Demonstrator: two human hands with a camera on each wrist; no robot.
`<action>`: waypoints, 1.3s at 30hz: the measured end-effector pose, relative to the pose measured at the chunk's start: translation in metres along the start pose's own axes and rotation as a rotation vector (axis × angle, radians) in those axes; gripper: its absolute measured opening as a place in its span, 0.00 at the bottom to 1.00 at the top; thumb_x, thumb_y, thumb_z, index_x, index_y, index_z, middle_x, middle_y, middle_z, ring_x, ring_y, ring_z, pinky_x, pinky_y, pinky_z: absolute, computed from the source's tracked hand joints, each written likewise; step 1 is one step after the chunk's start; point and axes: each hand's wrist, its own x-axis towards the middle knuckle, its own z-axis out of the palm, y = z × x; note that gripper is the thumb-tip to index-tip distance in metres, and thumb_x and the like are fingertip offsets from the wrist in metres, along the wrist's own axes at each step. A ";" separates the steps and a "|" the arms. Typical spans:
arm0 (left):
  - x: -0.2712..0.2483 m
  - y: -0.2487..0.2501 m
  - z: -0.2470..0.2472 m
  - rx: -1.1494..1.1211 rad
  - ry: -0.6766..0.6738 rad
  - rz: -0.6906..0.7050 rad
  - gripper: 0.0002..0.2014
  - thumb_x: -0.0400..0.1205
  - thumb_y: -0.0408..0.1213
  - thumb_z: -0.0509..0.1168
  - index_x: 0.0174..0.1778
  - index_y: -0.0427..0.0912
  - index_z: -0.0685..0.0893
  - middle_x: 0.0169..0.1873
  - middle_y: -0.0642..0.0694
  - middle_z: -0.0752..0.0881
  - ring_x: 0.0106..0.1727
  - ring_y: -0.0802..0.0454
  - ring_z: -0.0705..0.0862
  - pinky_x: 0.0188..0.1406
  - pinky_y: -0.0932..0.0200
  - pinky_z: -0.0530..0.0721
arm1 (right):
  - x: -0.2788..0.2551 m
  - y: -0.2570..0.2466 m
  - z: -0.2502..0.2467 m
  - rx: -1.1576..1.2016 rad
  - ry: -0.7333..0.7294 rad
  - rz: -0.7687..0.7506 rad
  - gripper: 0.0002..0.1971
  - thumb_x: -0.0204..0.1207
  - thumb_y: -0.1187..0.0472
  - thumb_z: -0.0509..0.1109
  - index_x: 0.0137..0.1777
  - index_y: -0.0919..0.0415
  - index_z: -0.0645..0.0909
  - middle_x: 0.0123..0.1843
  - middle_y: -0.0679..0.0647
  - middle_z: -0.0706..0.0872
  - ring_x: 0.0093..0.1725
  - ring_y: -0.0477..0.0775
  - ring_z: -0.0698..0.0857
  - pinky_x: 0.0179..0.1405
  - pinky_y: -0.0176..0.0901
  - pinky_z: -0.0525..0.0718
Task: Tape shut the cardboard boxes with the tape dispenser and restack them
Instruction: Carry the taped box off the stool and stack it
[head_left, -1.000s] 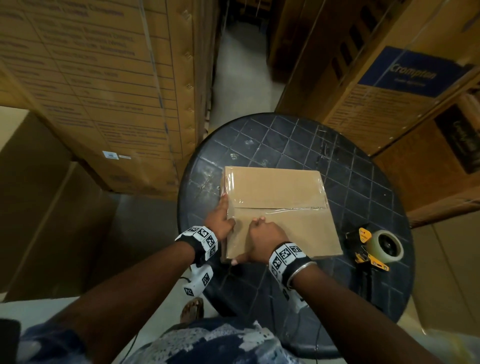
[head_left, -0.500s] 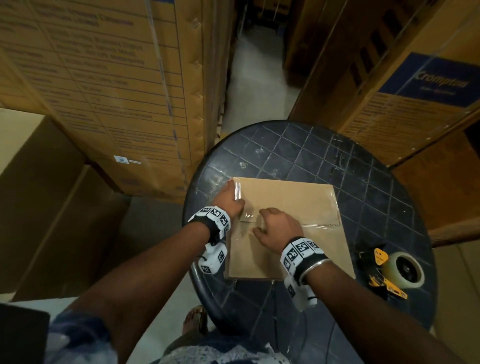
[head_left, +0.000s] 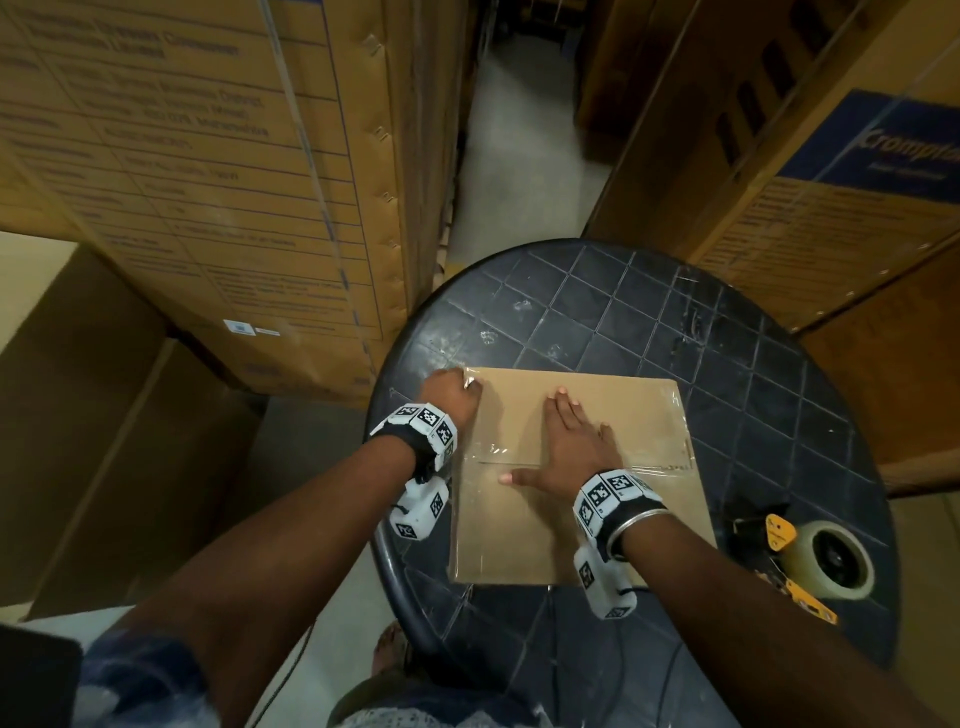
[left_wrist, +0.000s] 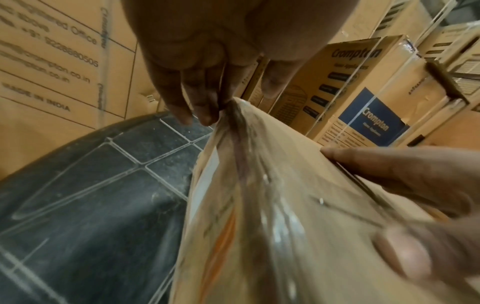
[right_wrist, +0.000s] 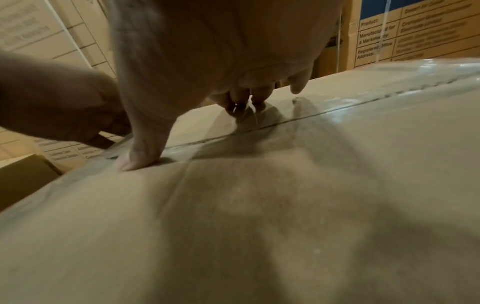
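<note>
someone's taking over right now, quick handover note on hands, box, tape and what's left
Left hand: at the box's far left corner, fingers down on the tape at that edge; whether it pinches or just presses is unclear.
Right hand: flat and open on the box top, thumb on the taped seam.
Box lies flat on the round table; tape runs along the seam and the left edge.
Dispenser is set down on the table, right of the box, unheld.
Done: seam taped.
Left: finish pressing the tape down, then restack the box.
</note>
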 end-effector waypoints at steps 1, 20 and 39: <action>0.004 0.002 -0.004 0.010 0.020 0.000 0.19 0.87 0.45 0.59 0.64 0.32 0.79 0.62 0.31 0.82 0.62 0.35 0.81 0.57 0.52 0.76 | 0.001 0.000 0.000 -0.004 -0.006 -0.003 0.72 0.63 0.16 0.69 0.92 0.56 0.33 0.92 0.51 0.31 0.93 0.55 0.39 0.89 0.70 0.46; 0.024 0.007 -0.014 0.074 -0.033 0.080 0.15 0.88 0.44 0.61 0.67 0.48 0.86 0.64 0.43 0.87 0.65 0.42 0.84 0.63 0.60 0.77 | -0.038 -0.010 0.039 0.078 0.119 -0.180 0.53 0.81 0.24 0.52 0.91 0.54 0.29 0.89 0.55 0.24 0.90 0.60 0.29 0.88 0.61 0.35; 0.002 -0.021 -0.025 0.096 0.048 0.111 0.15 0.85 0.45 0.66 0.63 0.45 0.89 0.56 0.42 0.90 0.59 0.42 0.87 0.59 0.58 0.81 | -0.068 -0.087 0.068 0.204 0.112 -0.019 0.47 0.82 0.39 0.68 0.92 0.57 0.48 0.94 0.53 0.35 0.92 0.60 0.38 0.85 0.78 0.40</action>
